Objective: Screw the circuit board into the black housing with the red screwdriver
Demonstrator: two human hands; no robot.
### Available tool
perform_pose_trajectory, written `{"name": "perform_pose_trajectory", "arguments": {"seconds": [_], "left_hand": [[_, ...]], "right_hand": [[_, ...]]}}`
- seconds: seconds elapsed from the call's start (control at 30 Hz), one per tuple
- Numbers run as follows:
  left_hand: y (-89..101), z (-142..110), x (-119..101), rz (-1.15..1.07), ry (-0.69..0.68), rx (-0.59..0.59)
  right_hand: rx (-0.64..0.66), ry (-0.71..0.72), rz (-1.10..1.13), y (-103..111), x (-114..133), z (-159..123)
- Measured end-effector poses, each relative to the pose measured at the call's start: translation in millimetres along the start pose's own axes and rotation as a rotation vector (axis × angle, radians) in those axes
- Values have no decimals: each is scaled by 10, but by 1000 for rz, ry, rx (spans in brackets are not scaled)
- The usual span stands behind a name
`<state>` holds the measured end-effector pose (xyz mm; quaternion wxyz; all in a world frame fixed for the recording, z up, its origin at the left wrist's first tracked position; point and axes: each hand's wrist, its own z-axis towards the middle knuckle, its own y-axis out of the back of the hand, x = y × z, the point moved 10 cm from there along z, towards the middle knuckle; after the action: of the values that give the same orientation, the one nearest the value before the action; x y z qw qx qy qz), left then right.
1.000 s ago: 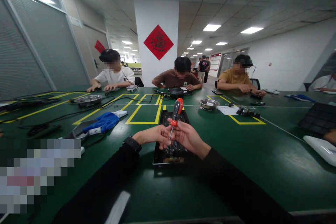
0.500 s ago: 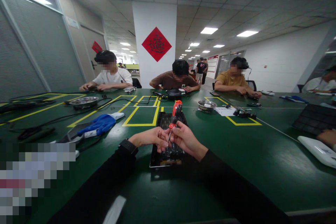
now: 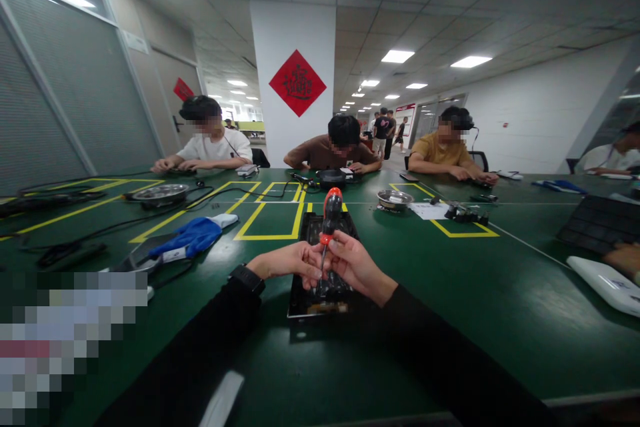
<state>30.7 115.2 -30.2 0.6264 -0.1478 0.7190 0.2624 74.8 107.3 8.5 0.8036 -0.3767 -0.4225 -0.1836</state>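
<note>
A screwdriver (image 3: pixel 332 212) with a red and black handle stands nearly upright, handle up and metal shaft pointing down. My right hand (image 3: pixel 354 265) is closed around it just below the red collar, thumb and fingers on the upper shaft. Close against the shaft, my left hand (image 3: pixel 303 264) has its fingertips pinched together near the lower end; whatever they hold is too small to make out. Both hands are above a black rectangular device casing (image 3: pixel 295 303), open-topped with dark parts inside. Its middle is partly hidden by my hands.
On the green table (image 3: pixel 450 333), a blue cloth item (image 3: pixel 193 238) and cables lie left. Metal bowls (image 3: pixel 163 194) (image 3: pixel 394 199) stand left and right. Further right are small black parts (image 3: pixel 465 215) and a white device (image 3: pixel 605 285). Several people sit around the table.
The screwdriver's handle has tipped slightly left, so it stands more upright. Both hands keep almost the same place and grip over the casing.
</note>
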Motion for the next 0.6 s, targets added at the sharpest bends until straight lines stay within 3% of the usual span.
{"name": "perform_pose_trajectory", "arguments": {"seconds": [0.6], "left_hand": [[35, 4, 29, 12, -13, -6]], "right_hand": [[-24, -53, 69, 27, -16, -27]]}}
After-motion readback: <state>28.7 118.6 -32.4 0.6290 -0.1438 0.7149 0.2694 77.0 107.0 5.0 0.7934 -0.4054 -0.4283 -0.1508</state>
